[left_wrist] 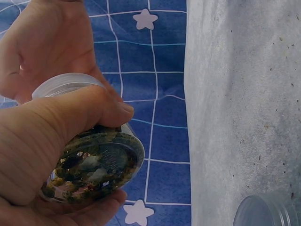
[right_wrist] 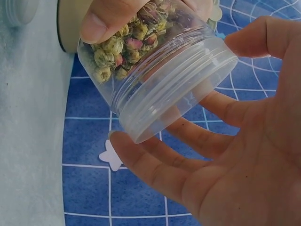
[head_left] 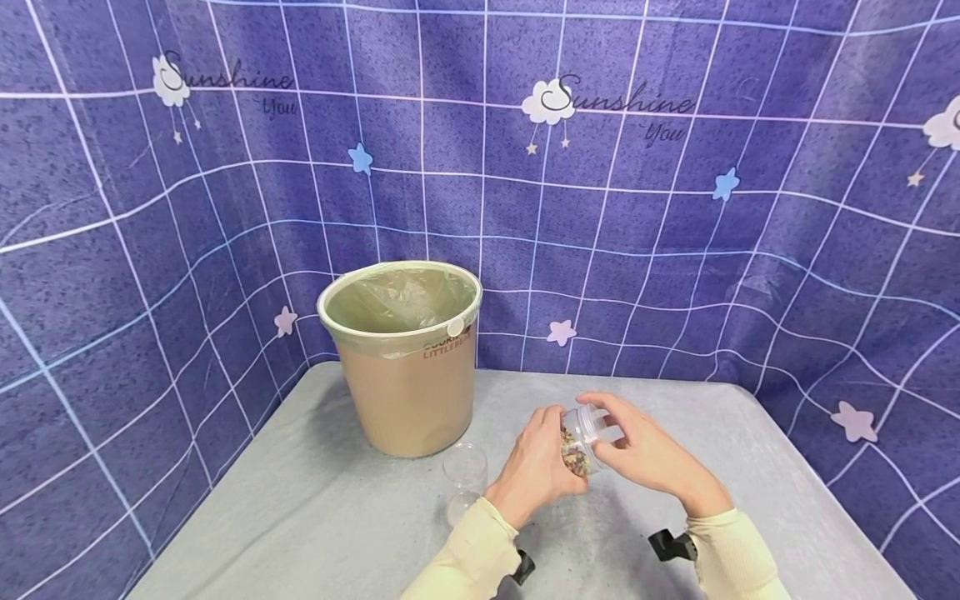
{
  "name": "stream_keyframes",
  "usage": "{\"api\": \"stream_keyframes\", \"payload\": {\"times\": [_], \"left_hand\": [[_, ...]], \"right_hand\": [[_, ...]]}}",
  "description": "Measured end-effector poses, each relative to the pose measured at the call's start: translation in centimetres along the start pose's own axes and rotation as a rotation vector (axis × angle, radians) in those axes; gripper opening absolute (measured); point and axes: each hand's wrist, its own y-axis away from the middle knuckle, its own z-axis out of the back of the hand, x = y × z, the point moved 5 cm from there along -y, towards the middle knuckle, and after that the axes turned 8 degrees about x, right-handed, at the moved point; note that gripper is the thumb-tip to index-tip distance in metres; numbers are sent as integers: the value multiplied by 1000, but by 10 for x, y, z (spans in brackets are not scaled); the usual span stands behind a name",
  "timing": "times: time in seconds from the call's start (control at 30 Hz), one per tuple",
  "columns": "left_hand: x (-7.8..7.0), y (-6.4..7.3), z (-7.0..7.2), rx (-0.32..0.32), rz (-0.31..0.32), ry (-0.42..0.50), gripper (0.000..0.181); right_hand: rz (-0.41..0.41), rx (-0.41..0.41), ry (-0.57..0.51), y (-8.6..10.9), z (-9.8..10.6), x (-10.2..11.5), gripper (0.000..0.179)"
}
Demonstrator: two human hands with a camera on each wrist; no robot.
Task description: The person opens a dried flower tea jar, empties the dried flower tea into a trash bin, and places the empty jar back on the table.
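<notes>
A clear jar (head_left: 573, 454) of dried flower buds (right_wrist: 134, 44), yellow-green with some pink, is held tilted above the table by my left hand (head_left: 536, 458). Its thumb (left_wrist: 103, 108) lies across the side, with fingers under the base. My right hand (head_left: 641, 446) spans the translucent screw lid (right_wrist: 178, 89). Its thumb and fingertips curve round opposite sides of the rim, while the palm stays off the lid's top. Left of my left wrist, a second clear container (head_left: 465, 467) stands on the table.
A tan waste bin (head_left: 408, 400) lined with a pale green bag stands at the back left of the grey table (head_left: 285, 500). Small dark crumbs dot the tabletop. A blue grid-patterned cloth (head_left: 637, 292) hangs behind and along both sides.
</notes>
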Motion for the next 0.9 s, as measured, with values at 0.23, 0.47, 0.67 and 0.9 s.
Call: {"api": "stream_keyframes", "payload": {"times": [0.23,0.47,0.67,0.9], "left_hand": [[0,-1,0,-1,6,-1,96],[0,-1,-1,-3,1,-6,94],[0,-1,-1,-3,4,-4,95],[0,-1,0,-6,7,-2,96]], "right_hand": [[12,2,-14,0,1,2,62],[17,4,-22,0,2,3,62],[28,1,-24,1,2,2,62],[36,1,-14,1,4,2,62]]}}
